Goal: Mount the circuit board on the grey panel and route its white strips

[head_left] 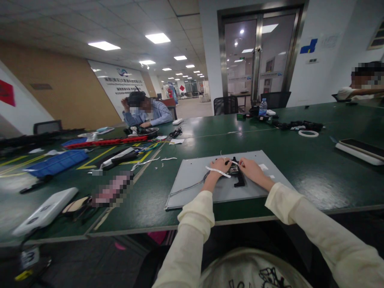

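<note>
A flat grey panel (192,180) lies on the green table (315,172) in front of me. Near its middle sits a small circuit board (233,171) with a black bracket (239,182) running toward me. My left hand (220,165) rests curled on the panel just left of the board, with a white strip (218,171) across its wrist. My right hand (249,167) pinches at the board's right side, fingers closed. What the fingertips hold is too small to make out. A grey cable (192,186) trails left from the board.
A blue tray (55,163), red bars (105,142) and loose white strips lie at the left. A tape roll (308,133), black parts (300,125) and a water bottle (263,107) stand beyond. A white-edged panel (360,151) lies at right. Two other people sit at the table's far sides.
</note>
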`<state>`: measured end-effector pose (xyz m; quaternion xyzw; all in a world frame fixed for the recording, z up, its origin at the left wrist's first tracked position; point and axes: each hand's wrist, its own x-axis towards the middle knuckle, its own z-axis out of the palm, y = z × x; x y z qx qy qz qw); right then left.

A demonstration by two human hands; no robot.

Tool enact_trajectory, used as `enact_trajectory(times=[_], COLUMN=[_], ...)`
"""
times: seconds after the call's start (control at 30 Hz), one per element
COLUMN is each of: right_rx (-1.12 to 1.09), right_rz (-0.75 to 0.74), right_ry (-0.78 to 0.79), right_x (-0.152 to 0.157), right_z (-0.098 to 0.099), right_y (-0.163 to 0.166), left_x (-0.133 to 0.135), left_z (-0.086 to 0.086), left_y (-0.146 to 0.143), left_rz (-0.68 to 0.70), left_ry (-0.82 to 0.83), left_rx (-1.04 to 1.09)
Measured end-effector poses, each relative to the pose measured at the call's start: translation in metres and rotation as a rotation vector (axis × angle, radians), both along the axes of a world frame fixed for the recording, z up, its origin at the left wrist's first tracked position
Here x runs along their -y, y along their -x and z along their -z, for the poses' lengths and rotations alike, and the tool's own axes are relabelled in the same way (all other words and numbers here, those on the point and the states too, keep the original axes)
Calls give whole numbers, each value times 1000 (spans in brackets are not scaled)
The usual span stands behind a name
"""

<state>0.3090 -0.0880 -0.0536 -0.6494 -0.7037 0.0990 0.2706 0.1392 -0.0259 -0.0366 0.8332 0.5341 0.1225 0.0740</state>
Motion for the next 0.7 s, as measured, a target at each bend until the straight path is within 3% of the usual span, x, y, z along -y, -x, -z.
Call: enact_trajectory(times=[0.7], right_rx=[276], right_rz=[61], right_ry=[63], right_x=[18], right_z=[-15], right_y=[14], left_x=[5], left_z=[-4], left_y=[0], left_rz=[-4], left_ry=[22], left_rx=[-47])
